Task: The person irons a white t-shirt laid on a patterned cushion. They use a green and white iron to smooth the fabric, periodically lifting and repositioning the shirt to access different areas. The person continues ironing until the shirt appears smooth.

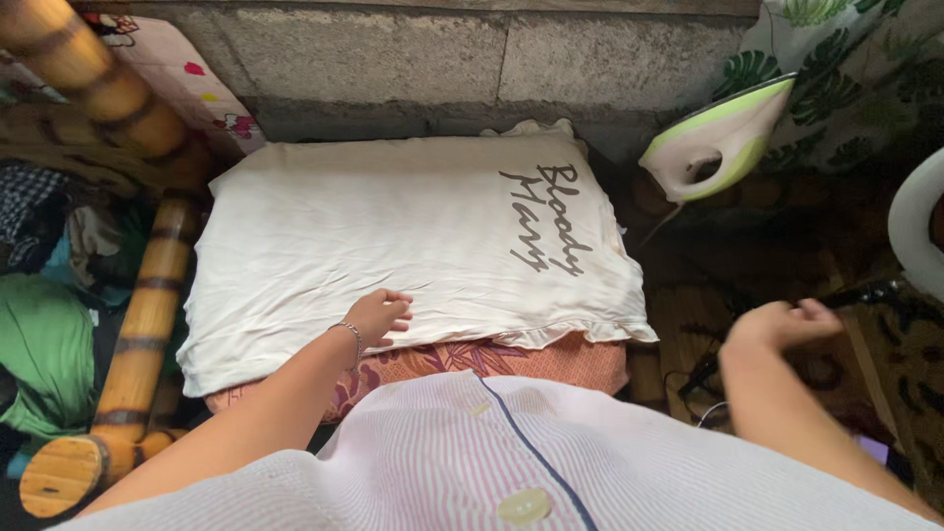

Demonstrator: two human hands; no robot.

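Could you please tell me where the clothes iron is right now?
In the head view, the green and white iron stands at the upper right, beyond the right hand, just off the right edge of the cream garment, against the leaf-print fabric.

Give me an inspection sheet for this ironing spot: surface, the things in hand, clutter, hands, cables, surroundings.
Surface: patterned orange pad under the garment, only its near edge showing.
Job's things: cream garment with dark script lettering, spread flat; green and white iron stands upright at the far right, apart from the garment.
Clutter: heap of green and dark clothes at the left.
Hands: left hand rests on the garment's near edge, empty; right hand hangs loosely curled over the floor, holding nothing.
Cables: dark cords on the floor below the right hand.
Surroundings: grey block wall, bamboo poles at left, leaf-print cloth at right.
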